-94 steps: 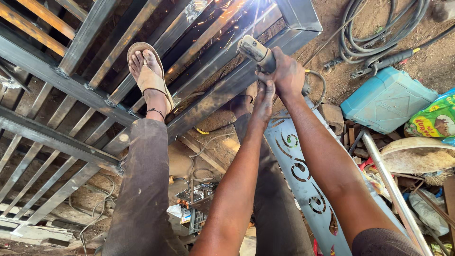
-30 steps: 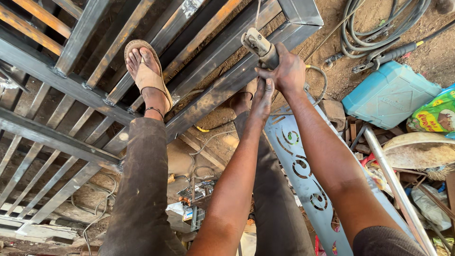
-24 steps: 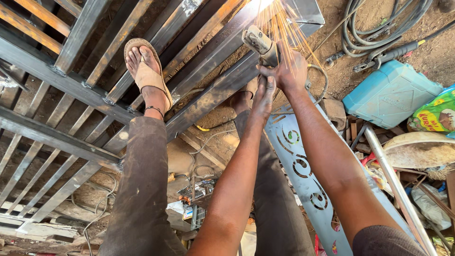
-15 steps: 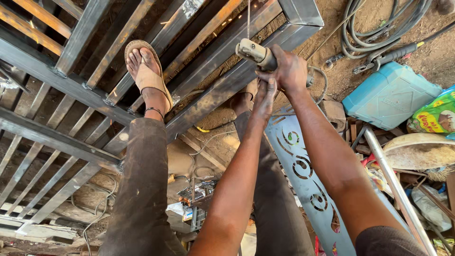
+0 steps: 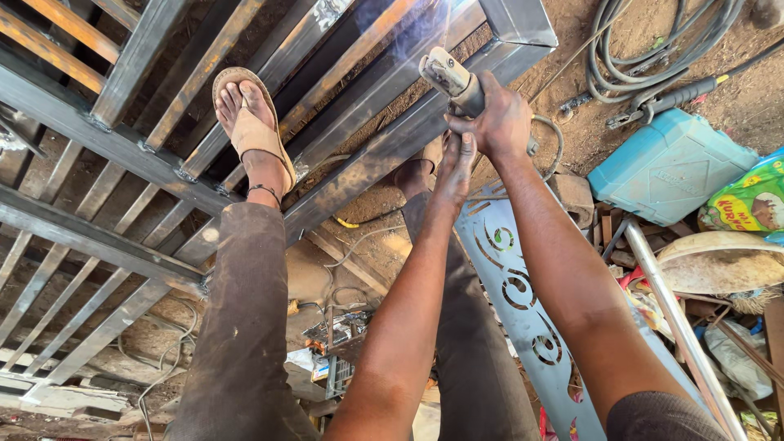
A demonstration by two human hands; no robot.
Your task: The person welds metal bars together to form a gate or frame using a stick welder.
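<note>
An angle grinder [image 5: 449, 77] with a grey head is held against a steel bar of a large welded metal gate frame [image 5: 384, 147] lying on the ground. My right hand [image 5: 502, 118] is wrapped around the grinder's body. My left hand [image 5: 456, 159] grips just beneath it, supporting the tool. Faint smoke rises at the grinder head near the frame's corner [image 5: 514, 24]. My left foot in a tan sandal [image 5: 249, 131] rests on the frame's bars; my legs wear dark dusty trousers.
A teal plastic tool case [image 5: 670, 167] lies on the dirt at right, with coiled cables [image 5: 653, 49] behind it. A grey cut-out scroll panel [image 5: 523, 310], a steel pipe [image 5: 678, 318], a green bag [image 5: 747, 204] and scrap lie around.
Sparks flew from the grinder 0.8 s ago and have stopped; only smoke shows now. The grinder shifted slightly on the bar; both hands keep their grip.
</note>
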